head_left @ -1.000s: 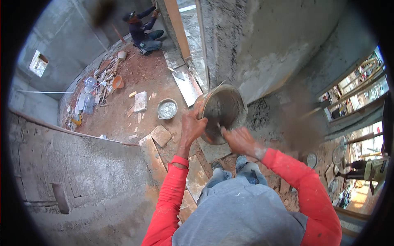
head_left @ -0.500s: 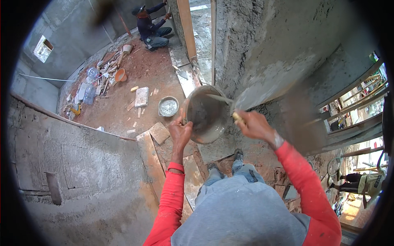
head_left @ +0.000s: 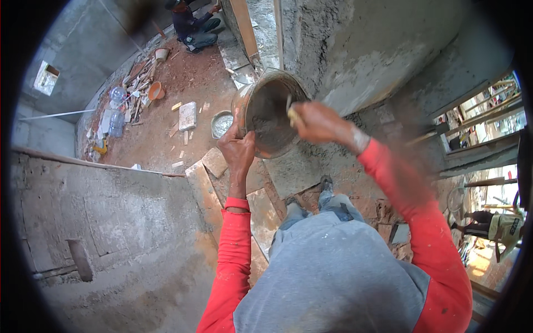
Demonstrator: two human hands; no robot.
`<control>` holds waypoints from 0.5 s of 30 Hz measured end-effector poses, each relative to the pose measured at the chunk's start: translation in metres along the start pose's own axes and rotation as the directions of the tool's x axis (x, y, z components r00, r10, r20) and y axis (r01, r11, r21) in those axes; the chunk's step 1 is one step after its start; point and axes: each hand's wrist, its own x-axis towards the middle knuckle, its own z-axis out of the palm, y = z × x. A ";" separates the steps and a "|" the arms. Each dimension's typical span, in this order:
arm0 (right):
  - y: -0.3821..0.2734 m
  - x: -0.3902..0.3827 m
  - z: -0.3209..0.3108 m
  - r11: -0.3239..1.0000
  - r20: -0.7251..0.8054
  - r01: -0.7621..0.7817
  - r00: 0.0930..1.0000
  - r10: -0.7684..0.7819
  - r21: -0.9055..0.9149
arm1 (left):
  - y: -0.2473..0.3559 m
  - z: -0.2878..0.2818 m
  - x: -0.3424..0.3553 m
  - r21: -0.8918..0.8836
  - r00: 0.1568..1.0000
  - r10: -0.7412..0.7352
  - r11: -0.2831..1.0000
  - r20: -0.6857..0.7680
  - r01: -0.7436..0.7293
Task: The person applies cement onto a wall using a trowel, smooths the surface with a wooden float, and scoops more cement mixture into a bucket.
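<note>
My left hand is closed on the near-left rim of a round bucket, which is tilted so its mouth faces me. Wet grey mortar coats the inside and lies in the bottom. In my right hand is a trowel, gripped by its pale handle. The trowel's blade reaches into the bucket's mouth and shows only edge-on, partly blurred. Just beyond the bucket rises a rough, partly plastered wall.
A small bowl of greyish material and a pale block sit on the dirt floor at left. Farther off are an orange bucket, scrap wood and plastic bottles. A co-worker crouches by the doorway; another person is at far right.
The bucket has risen and tipped more toward me, with my left hand still on its rim. My right hand has moved left and up, bringing the trowel from the wall side into the bucket.
</note>
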 end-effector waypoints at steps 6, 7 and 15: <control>0.021 0.019 -0.062 0.609 0.528 -0.615 0.775 0.348 0.501 | 0.044 -0.012 0.007 -0.148 0.968 0.251 0.957 -0.022 -0.251; 0.032 0.010 -0.058 0.602 0.530 -0.618 0.773 0.347 0.506 | 0.048 -0.011 0.004 -0.144 0.969 0.248 0.958 -0.014 -0.248; 0.046 -0.063 0.018 -0.311 0.700 -0.685 0.710 -0.080 0.659 | 0.044 -0.009 -0.030 -0.326 0.995 -0.005 0.945 0.095 0.036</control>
